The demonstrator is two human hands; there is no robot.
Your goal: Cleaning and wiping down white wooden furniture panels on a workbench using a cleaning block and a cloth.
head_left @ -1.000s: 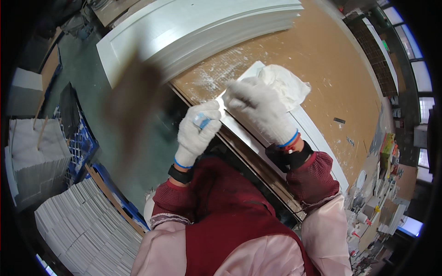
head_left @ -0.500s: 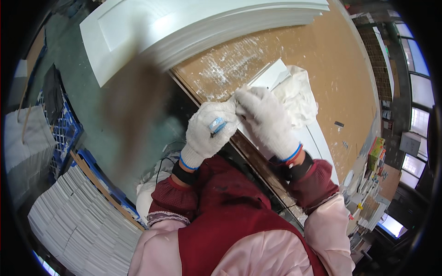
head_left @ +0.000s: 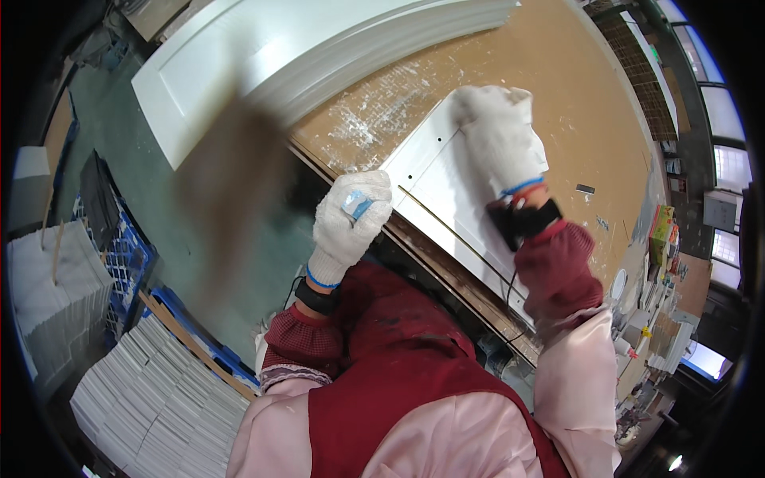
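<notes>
A white board with small dark holes and a long dark groove lies at the edge of the brown worktable. My left hand, in a white knit glove with a blue patch on its back, is closed beside the board's left corner. Its curled fingers hide whatever they may hold. My right hand, gloved too and slightly blurred, presses a crumpled white cloth at the board's far end. Most of the cloth is hidden by that hand.
A stack of white panels covers the table's far left. Dark scraps lie on the tabletop at right. White boards stand piled at lower left by a blue pallet. A blurred brown shape blocks part of the left.
My right hand has moved away from my left, up and right across the board, with the cloth now under it. More of the board shows. My left hand has shifted slightly left.
</notes>
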